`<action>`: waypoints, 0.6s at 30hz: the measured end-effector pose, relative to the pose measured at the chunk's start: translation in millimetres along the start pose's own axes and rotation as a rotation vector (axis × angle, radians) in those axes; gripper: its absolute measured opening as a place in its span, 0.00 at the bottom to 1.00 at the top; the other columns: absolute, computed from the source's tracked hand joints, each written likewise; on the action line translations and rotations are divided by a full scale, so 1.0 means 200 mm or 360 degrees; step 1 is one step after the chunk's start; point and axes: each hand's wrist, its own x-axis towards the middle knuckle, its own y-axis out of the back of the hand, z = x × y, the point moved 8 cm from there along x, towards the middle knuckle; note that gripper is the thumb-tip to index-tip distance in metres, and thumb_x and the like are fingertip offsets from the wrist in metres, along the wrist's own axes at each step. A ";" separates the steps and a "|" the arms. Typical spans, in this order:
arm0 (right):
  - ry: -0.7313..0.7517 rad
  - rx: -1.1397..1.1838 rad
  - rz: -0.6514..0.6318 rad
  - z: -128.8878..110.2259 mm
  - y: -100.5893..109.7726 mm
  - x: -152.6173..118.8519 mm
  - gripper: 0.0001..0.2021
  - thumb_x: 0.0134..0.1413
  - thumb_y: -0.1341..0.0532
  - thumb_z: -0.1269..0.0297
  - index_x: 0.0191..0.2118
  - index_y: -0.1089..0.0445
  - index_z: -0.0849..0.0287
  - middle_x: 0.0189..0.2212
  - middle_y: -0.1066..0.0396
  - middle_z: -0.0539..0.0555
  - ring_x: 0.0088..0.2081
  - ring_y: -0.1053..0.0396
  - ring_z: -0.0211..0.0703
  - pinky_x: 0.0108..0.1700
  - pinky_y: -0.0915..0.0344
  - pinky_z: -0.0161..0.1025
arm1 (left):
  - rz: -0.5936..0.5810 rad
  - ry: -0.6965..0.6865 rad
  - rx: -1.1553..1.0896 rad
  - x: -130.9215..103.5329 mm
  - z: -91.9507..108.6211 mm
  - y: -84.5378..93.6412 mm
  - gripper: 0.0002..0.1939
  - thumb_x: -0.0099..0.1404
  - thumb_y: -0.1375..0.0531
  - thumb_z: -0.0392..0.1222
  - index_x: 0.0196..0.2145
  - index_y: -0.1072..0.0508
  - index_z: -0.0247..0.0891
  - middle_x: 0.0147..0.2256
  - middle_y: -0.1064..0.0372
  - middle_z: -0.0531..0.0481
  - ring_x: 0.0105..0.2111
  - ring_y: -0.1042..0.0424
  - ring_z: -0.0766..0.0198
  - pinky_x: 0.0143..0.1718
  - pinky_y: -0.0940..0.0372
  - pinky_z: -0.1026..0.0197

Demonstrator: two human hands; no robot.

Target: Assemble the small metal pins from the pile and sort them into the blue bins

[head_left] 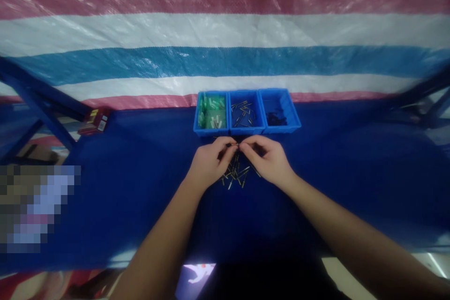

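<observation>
My left hand and my right hand meet fingertip to fingertip over the blue table, just in front of the bins. Between the pinched fingertips sits a small, thin metallic piece, its details too small to make out. Both hands are closed on it. Below and between the hands lies a loose pile of thin brass-coloured and silvery pieces, partly hidden by the fingers.
Three joined blue bins stand behind the hands: the left holds green bags and pale pieces, the middle thin metal pieces, the right dark pieces. A red box lies at left. Striped sheeting hangs behind.
</observation>
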 end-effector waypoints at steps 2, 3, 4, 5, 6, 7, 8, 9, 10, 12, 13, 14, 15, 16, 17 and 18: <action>0.0015 0.0017 0.0005 0.00 0.00 0.00 0.07 0.58 0.36 0.61 0.36 0.24 0.58 0.31 0.23 0.53 0.31 0.28 0.41 0.32 0.32 0.39 | -0.0007 0.0000 0.0012 0.00 0.00 0.00 0.08 0.71 0.43 0.44 0.44 0.28 0.40 0.24 0.28 0.57 0.23 0.28 0.69 0.28 0.37 0.67; 0.0018 0.0023 0.0009 0.00 0.00 -0.01 0.06 0.58 0.36 0.62 0.37 0.24 0.58 0.31 0.23 0.53 0.30 0.28 0.41 0.32 0.32 0.39 | -0.0009 0.0000 0.0017 0.00 0.00 0.00 0.08 0.71 0.43 0.44 0.44 0.28 0.40 0.24 0.28 0.57 0.23 0.28 0.69 0.28 0.37 0.67; 0.0019 0.0024 0.0015 0.00 0.00 -0.01 0.06 0.58 0.36 0.62 0.38 0.24 0.57 0.31 0.23 0.53 0.30 0.29 0.41 0.31 0.33 0.38 | -0.0010 -0.0001 0.0021 0.00 0.00 0.00 0.08 0.71 0.43 0.44 0.44 0.28 0.40 0.24 0.28 0.57 0.23 0.28 0.70 0.28 0.37 0.67; 0.0015 0.0024 0.0021 0.01 0.00 -0.01 0.07 0.57 0.36 0.62 0.39 0.24 0.57 0.30 0.23 0.52 0.29 0.29 0.40 0.31 0.33 0.38 | -0.0009 -0.0004 0.0024 0.00 0.01 0.00 0.08 0.71 0.43 0.44 0.44 0.28 0.40 0.24 0.28 0.57 0.23 0.28 0.70 0.28 0.37 0.67; 0.0009 0.0026 0.0023 0.01 0.01 -0.01 0.07 0.57 0.36 0.62 0.39 0.24 0.57 0.30 0.24 0.52 0.29 0.29 0.40 0.31 0.33 0.38 | -0.0009 -0.0008 0.0025 0.00 0.01 0.00 0.08 0.71 0.43 0.44 0.44 0.28 0.40 0.25 0.27 0.57 0.23 0.27 0.70 0.28 0.37 0.67; -0.0003 0.0025 0.0019 0.01 0.01 -0.01 0.07 0.57 0.36 0.62 0.39 0.23 0.57 0.30 0.24 0.52 0.28 0.29 0.40 0.30 0.34 0.38 | -0.0010 -0.0011 0.0025 0.00 0.01 0.00 0.08 0.71 0.43 0.43 0.44 0.28 0.40 0.26 0.27 0.56 0.24 0.27 0.70 0.28 0.37 0.67; -0.0016 0.0026 0.0015 0.02 0.01 -0.01 0.08 0.57 0.36 0.61 0.39 0.23 0.58 0.30 0.24 0.52 0.28 0.30 0.40 0.30 0.34 0.38 | -0.0008 -0.0014 0.0021 0.00 0.01 0.00 0.07 0.71 0.43 0.43 0.44 0.28 0.40 0.26 0.27 0.56 0.24 0.27 0.69 0.28 0.37 0.67; -0.0028 0.0027 0.0003 0.02 0.00 -0.01 0.08 0.58 0.36 0.60 0.39 0.23 0.58 0.30 0.24 0.52 0.28 0.30 0.39 0.30 0.34 0.37 | -0.0004 -0.0016 0.0014 0.00 0.01 0.00 0.07 0.71 0.43 0.43 0.44 0.28 0.40 0.26 0.26 0.56 0.25 0.27 0.69 0.28 0.37 0.67; -0.0052 0.0015 -0.0012 0.02 0.00 -0.01 0.09 0.59 0.36 0.59 0.39 0.23 0.58 0.31 0.24 0.53 0.29 0.30 0.39 0.30 0.34 0.37 | -0.0002 -0.0021 0.0003 0.00 0.01 0.00 0.07 0.71 0.43 0.43 0.44 0.27 0.40 0.27 0.26 0.56 0.25 0.26 0.69 0.28 0.36 0.67; -0.0092 0.0000 -0.0050 0.03 -0.01 -0.01 0.11 0.61 0.38 0.56 0.36 0.23 0.58 0.29 0.24 0.52 0.28 0.31 0.39 0.29 0.36 0.36 | 0.0003 -0.0038 -0.0017 0.00 0.01 0.00 0.07 0.71 0.42 0.42 0.43 0.27 0.40 0.27 0.25 0.55 0.25 0.26 0.70 0.29 0.36 0.68; -0.0101 -0.0011 -0.0062 0.03 -0.01 0.00 0.12 0.61 0.39 0.56 0.35 0.24 0.59 0.28 0.25 0.52 0.27 0.31 0.38 0.28 0.36 0.36 | 0.0007 -0.0048 -0.0020 0.00 0.02 0.00 0.07 0.71 0.42 0.42 0.43 0.27 0.40 0.27 0.25 0.55 0.25 0.26 0.70 0.29 0.36 0.68; -0.0104 -0.0017 -0.0073 0.03 -0.01 0.00 0.12 0.62 0.39 0.56 0.34 0.24 0.59 0.28 0.25 0.52 0.27 0.32 0.38 0.28 0.36 0.36 | 0.0008 -0.0055 -0.0017 0.00 0.02 0.00 0.07 0.71 0.42 0.42 0.43 0.27 0.40 0.28 0.25 0.55 0.25 0.26 0.70 0.29 0.36 0.67; -0.0098 -0.0024 -0.0077 0.03 -0.01 0.00 0.12 0.62 0.39 0.56 0.34 0.25 0.59 0.28 0.25 0.52 0.27 0.31 0.38 0.29 0.36 0.36 | 0.0006 -0.0059 -0.0013 0.00 0.02 0.00 0.07 0.71 0.42 0.43 0.43 0.27 0.40 0.28 0.25 0.55 0.25 0.26 0.70 0.29 0.36 0.67; -0.0085 -0.0032 -0.0075 0.03 -0.01 0.00 0.11 0.62 0.39 0.57 0.34 0.25 0.59 0.28 0.25 0.52 0.28 0.31 0.39 0.30 0.36 0.36 | 0.0004 -0.0061 -0.0007 0.00 0.02 0.00 0.07 0.71 0.42 0.43 0.43 0.27 0.40 0.27 0.25 0.55 0.25 0.27 0.70 0.29 0.36 0.67; -0.0069 -0.0040 -0.0071 0.02 -0.01 0.00 0.10 0.62 0.39 0.58 0.34 0.25 0.59 0.29 0.24 0.52 0.29 0.30 0.39 0.31 0.35 0.36 | 0.0001 -0.0061 -0.0001 0.00 0.02 0.00 0.07 0.70 0.42 0.43 0.43 0.27 0.40 0.27 0.26 0.56 0.25 0.27 0.70 0.29 0.37 0.67; -0.0053 -0.0049 -0.0064 0.02 -0.01 -0.01 0.09 0.61 0.39 0.59 0.34 0.25 0.58 0.29 0.24 0.52 0.30 0.29 0.40 0.32 0.34 0.36 | -0.0006 -0.0062 0.0004 0.00 0.02 0.00 0.07 0.70 0.42 0.43 0.43 0.27 0.40 0.26 0.26 0.56 0.24 0.27 0.70 0.28 0.37 0.67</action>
